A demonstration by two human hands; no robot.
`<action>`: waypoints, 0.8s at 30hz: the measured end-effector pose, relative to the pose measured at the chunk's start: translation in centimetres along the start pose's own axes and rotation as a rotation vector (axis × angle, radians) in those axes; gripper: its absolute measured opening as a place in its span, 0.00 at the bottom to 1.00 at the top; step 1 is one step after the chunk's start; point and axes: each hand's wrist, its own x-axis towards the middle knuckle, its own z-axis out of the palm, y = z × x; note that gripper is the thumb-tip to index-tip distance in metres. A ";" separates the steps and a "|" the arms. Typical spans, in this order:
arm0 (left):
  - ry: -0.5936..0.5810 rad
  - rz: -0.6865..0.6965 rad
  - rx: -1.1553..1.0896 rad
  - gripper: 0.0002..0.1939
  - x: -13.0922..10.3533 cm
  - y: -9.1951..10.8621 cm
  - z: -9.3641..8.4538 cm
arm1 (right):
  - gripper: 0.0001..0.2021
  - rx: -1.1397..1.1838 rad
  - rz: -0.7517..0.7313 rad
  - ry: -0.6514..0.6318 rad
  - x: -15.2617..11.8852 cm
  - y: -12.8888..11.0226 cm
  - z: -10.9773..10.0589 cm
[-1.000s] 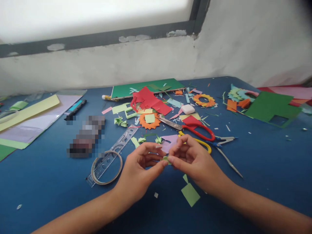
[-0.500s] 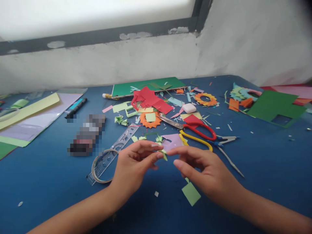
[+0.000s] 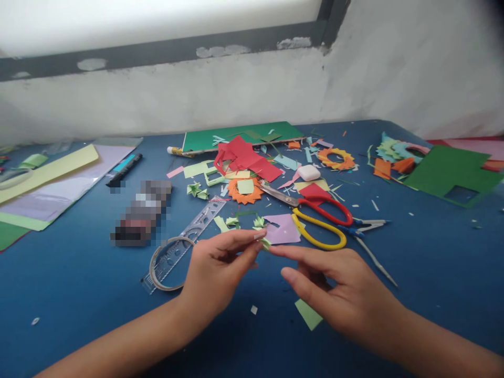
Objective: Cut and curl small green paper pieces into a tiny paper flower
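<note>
Between the thumb and fingers of my left hand (image 3: 222, 265) is a small folded piece of light green paper (image 3: 265, 243), mostly hidden by the fingertips. My right hand (image 3: 334, 283) has its index finger stretched out, the tip at the paper's right end, with the thumb held apart below. A light green paper square (image 3: 309, 314) lies on the table under my right hand. Just beyond the fingertips are a lilac paper piece (image 3: 286, 231) and small folded green paper bits (image 3: 232, 222). Scissors (image 3: 321, 231) with one red and one yellow handle lie open behind my right hand.
A clear ruler (image 3: 205, 215) lies on the blue table (image 3: 98, 294) under a tape ring (image 3: 155, 278). Around the middle are red paper (image 3: 244, 157), orange paper rings (image 3: 244, 191), an eraser (image 3: 308, 172) and a compass (image 3: 374, 252). A green board (image 3: 240, 134) lies at the back.
My right index fingertip has come against the small green paper in my left hand. My left fingers have closed further over it. The view has shifted slightly.
</note>
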 end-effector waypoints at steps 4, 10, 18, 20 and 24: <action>-0.018 0.093 0.102 0.09 -0.2 -0.4 -0.2 | 0.17 -0.065 -0.012 -0.009 -0.2 0.0 0.1; -0.028 0.186 0.198 0.09 -0.2 -0.3 -0.2 | 0.19 -0.064 0.009 -0.027 -0.2 0.1 0.1; -0.043 0.008 0.063 0.07 -0.2 0.3 -0.1 | 0.20 0.079 0.130 -0.076 0.0 -0.1 0.1; -0.044 -0.011 0.042 0.07 -0.2 0.4 -0.1 | 0.20 0.120 0.164 -0.093 0.1 -0.1 0.2; -0.037 -0.005 0.068 0.05 -0.2 0.4 -0.2 | 0.22 0.199 0.242 -0.141 0.0 -0.1 0.3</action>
